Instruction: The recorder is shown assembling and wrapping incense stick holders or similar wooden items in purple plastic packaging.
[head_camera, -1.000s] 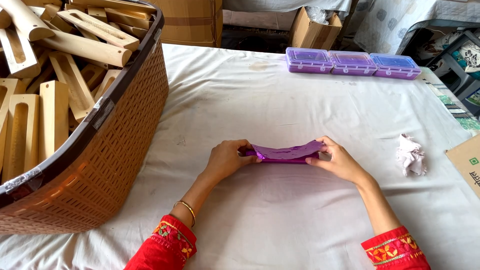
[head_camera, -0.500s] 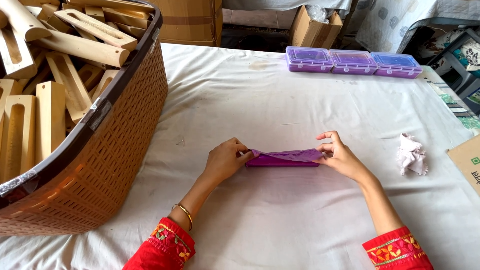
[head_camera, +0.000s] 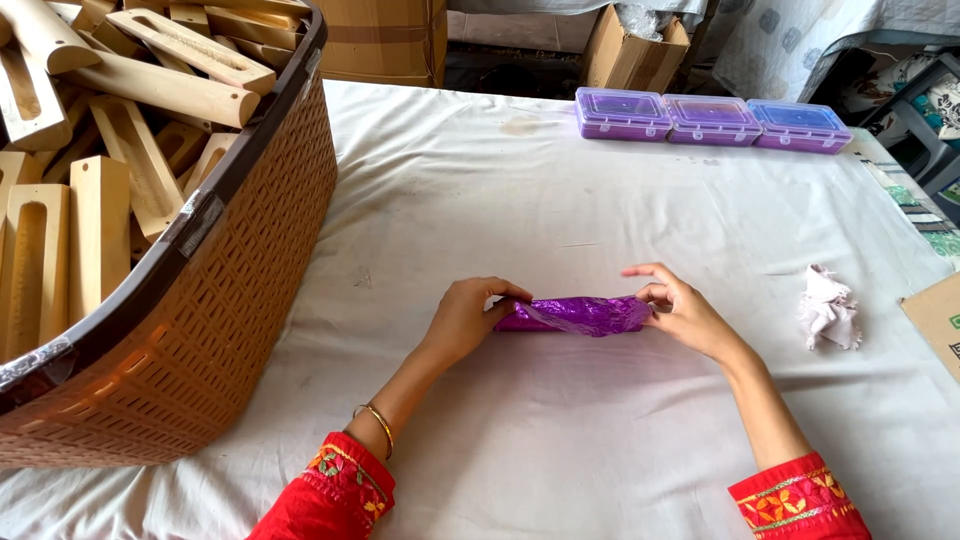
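Fingers (head_camera: 505, 296) of both hands pinch purple roll's (head_camera: 580, 315) ends.

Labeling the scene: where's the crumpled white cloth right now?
Head view, right side: the crumpled white cloth lies on the white table, just right of the right hand, beside a cardboard piece.

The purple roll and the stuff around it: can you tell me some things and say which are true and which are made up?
1. Both hands hold the purple roll: left hand, right hand. True.
2. The basket is full of apples. False: it holds wooden pieces.
3. Three purple boxes sit in a row at the far edge. True.
4. The crumpled paper lies inside the basket. False: it lies on the table, beside the right hand.
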